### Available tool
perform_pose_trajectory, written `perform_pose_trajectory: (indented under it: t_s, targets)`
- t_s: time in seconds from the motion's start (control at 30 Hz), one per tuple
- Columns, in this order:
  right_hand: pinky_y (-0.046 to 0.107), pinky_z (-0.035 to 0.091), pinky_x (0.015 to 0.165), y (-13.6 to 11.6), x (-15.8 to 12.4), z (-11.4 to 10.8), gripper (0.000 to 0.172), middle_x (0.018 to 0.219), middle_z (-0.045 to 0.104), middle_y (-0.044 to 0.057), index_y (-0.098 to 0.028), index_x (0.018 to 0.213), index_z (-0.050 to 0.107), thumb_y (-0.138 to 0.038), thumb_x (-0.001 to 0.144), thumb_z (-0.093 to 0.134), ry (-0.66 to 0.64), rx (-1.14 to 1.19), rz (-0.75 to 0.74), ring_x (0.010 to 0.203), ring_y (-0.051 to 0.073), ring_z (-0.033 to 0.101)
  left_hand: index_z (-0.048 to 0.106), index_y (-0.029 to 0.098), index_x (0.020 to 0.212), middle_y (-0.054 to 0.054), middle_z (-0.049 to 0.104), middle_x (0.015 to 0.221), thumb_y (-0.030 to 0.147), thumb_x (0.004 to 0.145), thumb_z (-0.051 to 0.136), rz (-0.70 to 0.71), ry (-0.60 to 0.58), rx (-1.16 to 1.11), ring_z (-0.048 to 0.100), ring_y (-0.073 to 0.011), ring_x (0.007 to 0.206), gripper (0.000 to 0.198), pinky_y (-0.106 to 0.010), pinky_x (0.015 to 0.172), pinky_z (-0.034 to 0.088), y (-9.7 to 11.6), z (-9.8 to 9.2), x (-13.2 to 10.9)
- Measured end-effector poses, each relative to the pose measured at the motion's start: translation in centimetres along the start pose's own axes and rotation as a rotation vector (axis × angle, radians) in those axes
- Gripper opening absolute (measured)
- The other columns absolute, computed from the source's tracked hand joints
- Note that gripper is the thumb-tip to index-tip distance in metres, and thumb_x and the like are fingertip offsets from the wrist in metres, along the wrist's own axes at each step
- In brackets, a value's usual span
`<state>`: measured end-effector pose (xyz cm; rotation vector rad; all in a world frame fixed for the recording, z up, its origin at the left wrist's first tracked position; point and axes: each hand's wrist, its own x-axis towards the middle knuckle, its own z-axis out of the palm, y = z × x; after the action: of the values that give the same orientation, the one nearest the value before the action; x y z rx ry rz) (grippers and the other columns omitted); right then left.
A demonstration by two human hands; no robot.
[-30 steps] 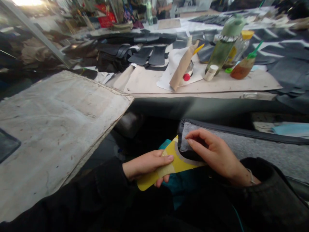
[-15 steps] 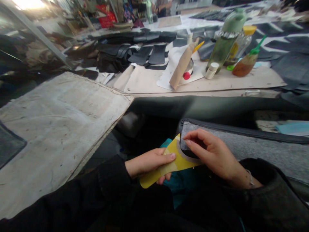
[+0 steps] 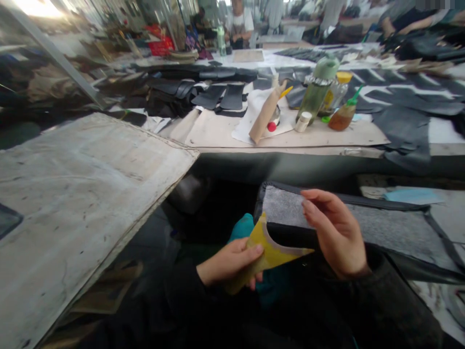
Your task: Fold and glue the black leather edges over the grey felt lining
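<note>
My left hand is closed round a flat yellow piece, its thumb lying on the upper face. One end of this piece has a concave curved edge with a pale greyish border, between two pointed corners. My right hand is raised to the right of the piece and apart from it. Its thumb and forefinger come together in a pinch; anything between them is too small to make out. Behind the right hand lies a long grey felt-like panel with black edging. Teal cloth shows beyond my left hand.
A worn pale board juts in at left. On the table ahead stand a green bottle, a white-capped small bottle, a squeeze bottle of amber liquid and a brown paper roll. Black pieces lie behind. People work farther back.
My right hand has moved away from the yellow piece, up and to the right. My left hand keeps its hold, slightly lower. The view has tilted up, showing more of the room.
</note>
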<state>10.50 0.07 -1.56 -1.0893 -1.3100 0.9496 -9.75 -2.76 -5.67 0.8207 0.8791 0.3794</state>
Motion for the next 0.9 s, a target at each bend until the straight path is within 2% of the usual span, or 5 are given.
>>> perform_pose_trajectory:
  t_s: [0.13,0.3,0.5,0.7,0.9]
  targets:
    - [0.024,0.044,0.080,-0.5,-4.7,-2.1,0.037,0.109,0.053,0.004,-0.028,0.120,0.046,-0.036,0.084,0.049,-0.252,-0.126,0.072,0.096,0.016,0.051,0.050,0.012,0.080,-0.003,0.060,0.056,0.062,0.064,0.056,0.079,0.015,-0.160,0.056,-0.0108,0.046,0.053,-0.020,0.046,0.044,-3.0,1.5,-1.1]
    - [0.037,0.035,0.097,1.3,-10.3,-0.7,0.046,0.126,0.045,0.007,-0.024,0.125,0.044,-0.043,0.084,0.046,-0.570,-0.022,0.414,0.116,0.024,0.040,0.053,0.013,0.086,-0.001,0.055,0.060,0.064,0.072,0.043,0.132,-0.087,-0.026,0.051,-0.0099,0.050,0.054,-0.021,0.048,0.042,-4.2,4.2,0.0]
    - [0.038,0.037,0.094,2.3,-11.9,-3.3,0.041,0.104,0.059,0.011,-0.015,0.101,0.061,-0.048,0.082,0.046,-0.189,0.198,0.611,0.098,0.022,0.054,0.057,0.015,0.074,-0.003,0.059,0.073,0.039,0.082,0.042,0.383,0.141,0.562,0.054,-0.0150,0.070,0.029,-0.025,0.064,0.041,-2.4,4.7,0.8]
    - [0.022,0.042,0.045,3.7,-14.5,-9.8,0.044,0.062,0.053,0.003,-0.013,0.068,0.056,-0.056,0.071,0.056,0.238,0.077,0.620,0.048,0.010,0.048,0.055,0.019,0.085,0.003,0.055,0.061,0.038,0.075,0.055,0.485,0.728,0.362,0.052,-0.0113,0.058,0.021,-0.021,0.057,0.043,-0.1,0.7,0.6]
    - [0.019,0.031,0.036,7.9,-17.6,-16.7,0.051,0.047,0.040,-0.002,-0.015,0.067,0.048,-0.066,0.069,0.045,0.493,-0.312,0.615,0.040,0.008,0.038,0.058,0.021,0.089,0.003,0.055,0.073,0.038,0.066,0.065,0.597,0.752,0.115,0.051,-0.0103,0.066,0.028,-0.019,0.058,0.045,1.8,-0.7,3.0]
